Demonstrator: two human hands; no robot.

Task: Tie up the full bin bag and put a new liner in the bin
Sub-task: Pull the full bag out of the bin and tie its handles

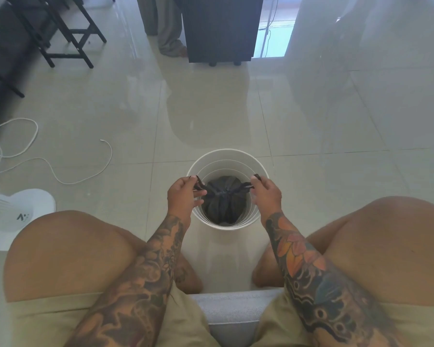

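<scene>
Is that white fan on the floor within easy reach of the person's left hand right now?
Probably not. The left hand is busy pinching a tail of the black bag over the bin, and the fan sits beyond the left knee.

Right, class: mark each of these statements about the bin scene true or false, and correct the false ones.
1. The black bin bag sits inside the white bin. True.
2. Only the left hand grips the bag. False: the right hand pulls a strip too.
3. A white fan stands on the floor. True.
4. The bin lies on its side. False: it stands upright.
</scene>
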